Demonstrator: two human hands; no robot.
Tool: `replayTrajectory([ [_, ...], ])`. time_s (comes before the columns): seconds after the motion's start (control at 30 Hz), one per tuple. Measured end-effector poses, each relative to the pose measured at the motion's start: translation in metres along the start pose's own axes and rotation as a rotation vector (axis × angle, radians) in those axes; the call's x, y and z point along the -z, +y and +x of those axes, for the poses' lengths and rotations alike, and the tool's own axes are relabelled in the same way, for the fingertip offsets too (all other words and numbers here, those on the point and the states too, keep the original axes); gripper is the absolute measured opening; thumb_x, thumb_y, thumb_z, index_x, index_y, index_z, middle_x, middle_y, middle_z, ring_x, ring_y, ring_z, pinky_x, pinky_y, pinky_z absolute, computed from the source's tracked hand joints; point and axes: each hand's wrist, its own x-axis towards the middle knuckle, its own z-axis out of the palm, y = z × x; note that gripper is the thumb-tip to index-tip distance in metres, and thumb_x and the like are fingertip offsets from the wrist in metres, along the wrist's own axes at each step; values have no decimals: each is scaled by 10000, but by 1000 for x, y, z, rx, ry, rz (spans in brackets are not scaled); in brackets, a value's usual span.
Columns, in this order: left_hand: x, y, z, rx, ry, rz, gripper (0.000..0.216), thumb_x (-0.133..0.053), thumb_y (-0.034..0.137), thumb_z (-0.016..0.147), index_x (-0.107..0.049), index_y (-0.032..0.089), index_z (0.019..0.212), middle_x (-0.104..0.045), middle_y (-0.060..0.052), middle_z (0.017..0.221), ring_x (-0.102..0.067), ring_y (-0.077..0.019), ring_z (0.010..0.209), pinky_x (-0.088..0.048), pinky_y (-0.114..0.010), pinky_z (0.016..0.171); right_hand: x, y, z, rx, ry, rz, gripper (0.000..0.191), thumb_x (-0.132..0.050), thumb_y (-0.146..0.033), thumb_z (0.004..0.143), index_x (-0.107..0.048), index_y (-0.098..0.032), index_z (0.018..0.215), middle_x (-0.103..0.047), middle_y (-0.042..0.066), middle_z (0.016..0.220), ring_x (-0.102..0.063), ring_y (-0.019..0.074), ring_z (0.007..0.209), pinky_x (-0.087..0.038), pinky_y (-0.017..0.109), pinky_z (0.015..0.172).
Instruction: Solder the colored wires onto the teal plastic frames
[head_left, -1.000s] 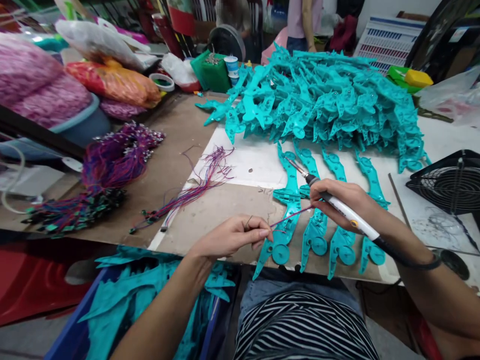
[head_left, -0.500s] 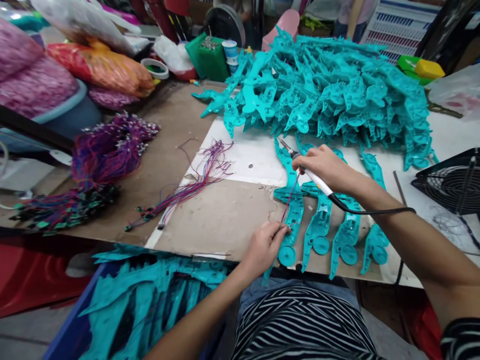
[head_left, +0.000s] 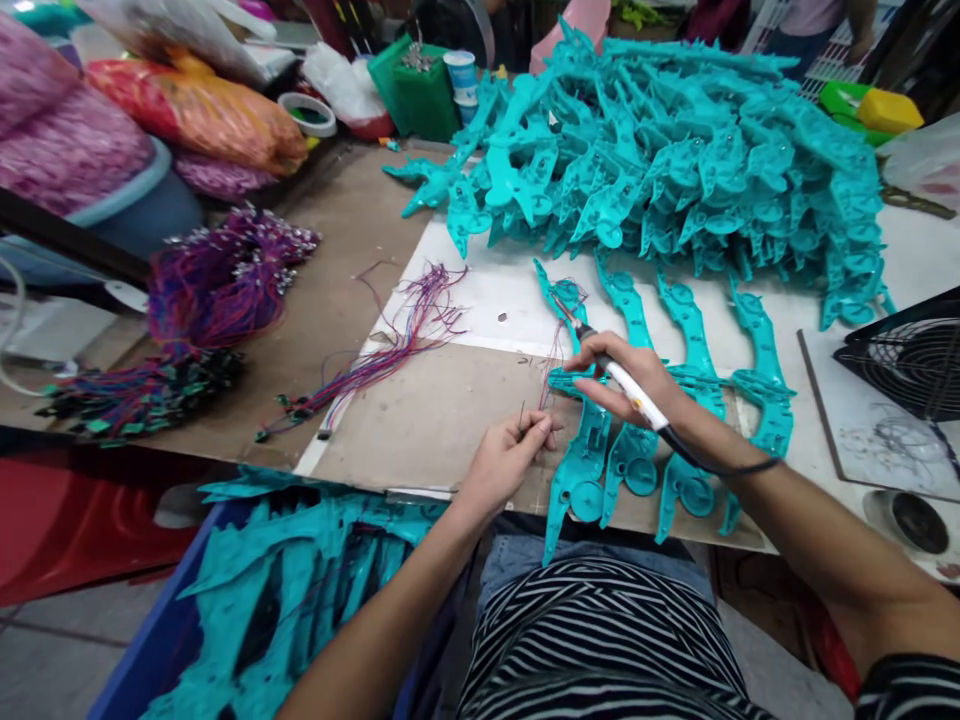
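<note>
My right hand grips a white-handled soldering iron; its tip touches the upper part of the leftmost teal plastic part. Several such long teal parts lie side by side on the brown board at the table's front edge. My left hand rests on the board just left of that part, fingers pinched on thin red and purple wires that run up to the iron's tip. A black cord trails from the iron over my right forearm.
A big heap of teal parts fills the back of the table. Loose wires and a thick wire bundle lie left. A black fan grille stands right. A blue bin of teal parts sits below left.
My right hand has drawn the iron nearer and set its tip on the leftmost part. My left hand shifted left of the part, still pinching the wires.
</note>
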Motion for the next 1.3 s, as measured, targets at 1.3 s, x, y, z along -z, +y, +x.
replayTrajectory([
  [1.3, -11, -13, 19, -176, -89, 448, 126, -654, 268, 768, -683, 154, 723, -621, -16, 714, -510, -125, 652, -406, -238, 614, -27, -62, -140, -133, 418, -84, 268, -602, -89, 852, -732, -242, 1029, -714, 25, 777, -670, 175, 711, -579, 315, 648],
])
